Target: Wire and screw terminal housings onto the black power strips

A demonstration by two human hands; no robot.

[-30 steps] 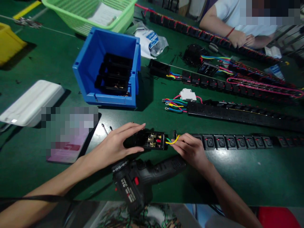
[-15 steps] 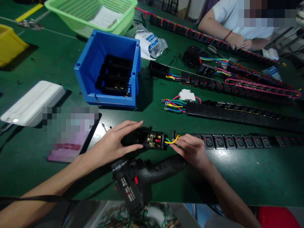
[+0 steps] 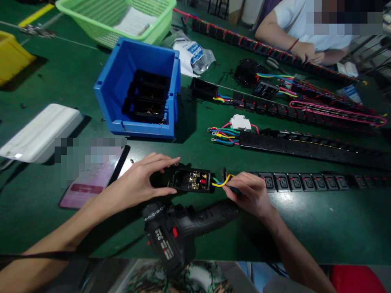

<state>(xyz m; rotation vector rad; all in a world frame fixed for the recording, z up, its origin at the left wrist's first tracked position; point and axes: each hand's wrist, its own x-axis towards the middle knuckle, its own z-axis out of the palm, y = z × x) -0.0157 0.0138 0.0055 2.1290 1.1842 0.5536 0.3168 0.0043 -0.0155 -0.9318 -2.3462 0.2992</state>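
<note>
1 open black box (image 3: 192,181) lies between the 2 hands (image 3: 139,179) (image 3: 249,192).

My left grip (image 3: 142,178) is spread, thumb (image 3: 166,191) parted from fingers (image 3: 160,162); my right grip (image 3: 253,194) pinches, curled; both forearms (image 3: 91,219) slant inward.

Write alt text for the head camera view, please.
A person's left hand curves around one end of an open black box on a green table; the right hand holds coloured wires at the box's other end. A black power drill lies nearer the person; a blue bin stands beyond.
</note>
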